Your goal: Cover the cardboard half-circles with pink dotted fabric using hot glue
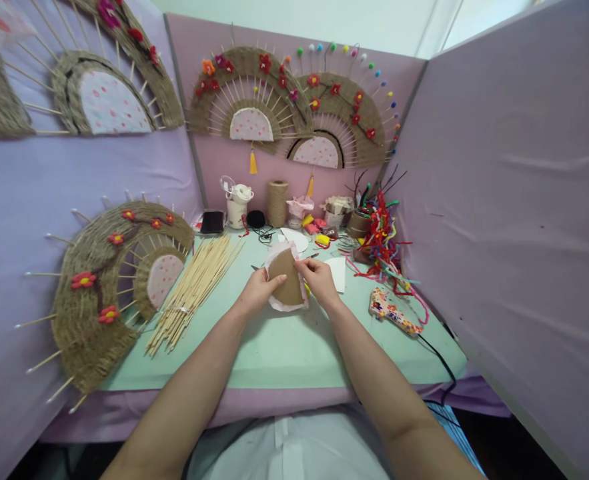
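Observation:
A half-round piece of brown cardboard [283, 283] is held up above the table, its plain side facing me. Pale pink fabric [287, 307] sticks out around its edge. My left hand [260, 291] grips the left side, thumb on the cardboard face. At the upper right edge, my right hand [318, 280] pinches the fabric border between thumb and fingers. Behind the right hand lies a white paper piece [338, 275]. Another white rounded piece [295, 239] lies farther back.
Bamboo sticks [194, 287] lie in a bundle at left, beside a twine fan [94, 293] with red flowers. A patterned glue gun [393, 312] with a black cord rests at right, near tangled pipe cleaners [381, 233]. A twine spool [277, 203] stands at the back.

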Demonstrator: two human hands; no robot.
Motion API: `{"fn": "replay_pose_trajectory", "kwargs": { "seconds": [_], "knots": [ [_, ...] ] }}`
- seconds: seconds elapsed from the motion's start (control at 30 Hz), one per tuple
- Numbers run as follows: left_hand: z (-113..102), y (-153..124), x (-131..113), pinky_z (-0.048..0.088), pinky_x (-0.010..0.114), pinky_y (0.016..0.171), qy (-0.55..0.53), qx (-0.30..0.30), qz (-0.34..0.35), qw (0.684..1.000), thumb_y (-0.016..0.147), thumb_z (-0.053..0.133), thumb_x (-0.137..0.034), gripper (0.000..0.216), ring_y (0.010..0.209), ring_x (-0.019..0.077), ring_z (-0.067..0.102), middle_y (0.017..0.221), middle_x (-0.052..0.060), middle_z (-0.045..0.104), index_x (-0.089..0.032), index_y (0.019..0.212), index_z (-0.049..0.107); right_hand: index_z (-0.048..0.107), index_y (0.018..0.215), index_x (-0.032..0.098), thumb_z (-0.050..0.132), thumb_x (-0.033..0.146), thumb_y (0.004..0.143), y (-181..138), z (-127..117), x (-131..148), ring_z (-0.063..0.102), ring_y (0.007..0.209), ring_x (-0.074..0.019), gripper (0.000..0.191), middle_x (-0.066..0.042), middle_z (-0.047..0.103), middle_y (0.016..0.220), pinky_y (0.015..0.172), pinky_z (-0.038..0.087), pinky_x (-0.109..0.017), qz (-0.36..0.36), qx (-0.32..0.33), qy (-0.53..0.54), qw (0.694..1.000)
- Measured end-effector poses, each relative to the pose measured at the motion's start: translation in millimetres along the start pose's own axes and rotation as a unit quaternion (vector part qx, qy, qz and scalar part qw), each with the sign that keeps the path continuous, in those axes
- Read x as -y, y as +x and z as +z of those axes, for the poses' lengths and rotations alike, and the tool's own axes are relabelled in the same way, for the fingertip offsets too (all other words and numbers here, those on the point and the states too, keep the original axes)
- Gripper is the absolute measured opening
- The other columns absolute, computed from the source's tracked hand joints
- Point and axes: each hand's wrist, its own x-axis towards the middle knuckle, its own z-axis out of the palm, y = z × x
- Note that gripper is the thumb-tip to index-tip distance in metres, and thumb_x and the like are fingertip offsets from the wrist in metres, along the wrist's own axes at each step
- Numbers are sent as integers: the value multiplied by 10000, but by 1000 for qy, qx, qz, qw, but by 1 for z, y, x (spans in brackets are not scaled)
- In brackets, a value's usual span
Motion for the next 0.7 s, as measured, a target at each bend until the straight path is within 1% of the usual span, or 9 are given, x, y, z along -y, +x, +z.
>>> {"fn": "replay_pose_trajectory", "kwargs": {
  "seconds": [0.07,0.17,0.23,0.3,0.37,0.47,0.63,0.7],
  "knots": [
    [0,0,-2,478,379,825,-13,-21,11,1000,608,761,-349,464,848,227,637,984,115,696,-114,987,632,642,709,162,572,494,720,0,-1,-2,497,623,-126,339,6,600,659,591,393,-237,11,16,3,1000],
    [0,-1,-5,482,359,807,-31,-45,25,998,596,766,-351,465,843,228,640,965,117,700,-110,973,637,617,645,158,598,488,696,0,-1,-4,483,591,-119,334,8,582,624,566,383,-234,26,37,-1,999],
    [-1,-1,-7,484,354,799,-39,-47,25,998,586,771,-347,469,841,231,643,954,118,703,-110,969,643,599,614,157,619,480,679,-1,0,-4,468,570,-114,330,12,563,595,545,372,-231,29,39,-6,999],
    [-1,-1,-8,485,351,798,-49,-48,25,997,581,772,-339,469,841,231,645,956,118,704,-113,971,645,604,631,159,604,492,692,-2,0,-4,458,553,-113,339,16,552,577,528,365,-229,33,43,-10,998],
    [0,-1,-9,487,353,794,-62,-59,30,996,581,770,-329,477,836,229,646,963,116,704,-118,988,640,604,626,159,590,505,703,-3,0,-3,444,528,-111,354,21,533,546,508,354,-227,38,56,-16,998],
    [0,-1,-11,491,360,785,-71,-76,35,994,580,767,-318,484,828,231,648,959,114,703,-121,1002,633,579,566,157,612,500,690,-5,-1,-1,413,501,-101,366,28,498,505,483,324,-220,45,73,-28,996],
    [-2,-1,-13,488,361,801,-80,-84,42,992,593,760,-309,463,844,231,648,976,124,699,-109,992,637,616,612,145,598,491,699,-6,-3,0,426,532,-100,356,28,517,542,510,326,-217,47,89,-42,994],
    [-3,-1,-13,492,355,799,-86,-91,45,991,600,757,-308,456,847,229,649,985,123,698,-111,994,635,612,588,142,612,488,683,-7,-4,0,426,535,-99,359,30,514,536,515,321,-216,49,98,-49,993]
  ]
}}
